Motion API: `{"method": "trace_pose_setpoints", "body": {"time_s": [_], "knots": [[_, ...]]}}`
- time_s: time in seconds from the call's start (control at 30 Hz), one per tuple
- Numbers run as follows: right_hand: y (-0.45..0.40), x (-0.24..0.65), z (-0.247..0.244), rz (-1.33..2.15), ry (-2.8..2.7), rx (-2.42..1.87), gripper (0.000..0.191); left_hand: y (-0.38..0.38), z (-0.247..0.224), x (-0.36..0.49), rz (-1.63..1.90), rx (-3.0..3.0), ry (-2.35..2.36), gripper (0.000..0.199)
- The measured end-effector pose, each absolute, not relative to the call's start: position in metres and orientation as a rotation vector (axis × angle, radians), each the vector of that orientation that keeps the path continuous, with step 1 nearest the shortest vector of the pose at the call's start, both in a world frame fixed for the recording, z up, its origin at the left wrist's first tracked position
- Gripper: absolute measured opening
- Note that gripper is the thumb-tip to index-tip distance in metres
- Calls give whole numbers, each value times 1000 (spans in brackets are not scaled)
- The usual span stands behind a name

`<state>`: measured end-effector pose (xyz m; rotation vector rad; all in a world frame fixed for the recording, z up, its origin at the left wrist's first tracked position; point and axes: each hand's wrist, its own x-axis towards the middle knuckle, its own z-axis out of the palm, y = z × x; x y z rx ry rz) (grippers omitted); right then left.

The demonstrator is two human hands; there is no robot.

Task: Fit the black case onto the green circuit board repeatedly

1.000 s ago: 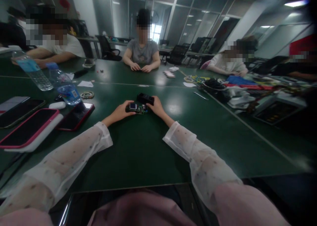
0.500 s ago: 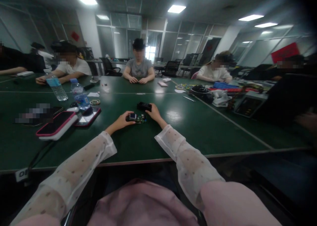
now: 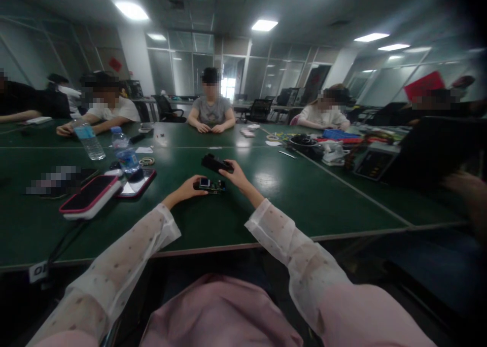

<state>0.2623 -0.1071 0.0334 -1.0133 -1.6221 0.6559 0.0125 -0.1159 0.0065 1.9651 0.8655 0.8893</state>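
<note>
My left hand [image 3: 189, 188] is closed around the left end of a small green circuit board [image 3: 216, 186] with a little square screen [image 3: 204, 182] on it. Something dark lies under and around the board's edges. Between the fingers of my right hand [image 3: 236, 172] is a black plastic casing [image 3: 215, 163], held by its right end and tilted. The casing hangs just beyond the board, and a gap shows between the two. How the inside of the casing looks is too dark to tell.
On the left of the green table [image 3: 304, 210] are a pink-rimmed phone [image 3: 89, 194] on a white block, another phone [image 3: 142, 183], two water bottles [image 3: 89, 140] and a tape roll [image 3: 146, 161]. A pen [image 3: 287, 154], cables and a metal box [image 3: 375, 160] are at right. People sit around the table.
My right hand has turned the black casing, so its left end now reaches further left and more of its length shows. The left hand with the circuit board is almost still. The view shifted slightly.
</note>
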Motion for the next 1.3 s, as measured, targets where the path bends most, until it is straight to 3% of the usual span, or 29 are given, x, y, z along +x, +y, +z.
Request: {"method": "trace_pose_setpoints", "body": {"time_s": [0.3,0.63,0.87,1.3], "knots": [[-120,260,37,913,-1830,-818,62,-112,9,7,918,1816,855,78],[-112,265,20,617,-2215,-910,62,-109,16,-4,832,1870,929,99],[-114,261,13,440,-2296,-1036,63,-107,20,-8,833,1835,884,78],[-110,264,13,532,-2280,-1054,68,-112,35,-12,807,1756,844,62]]}}
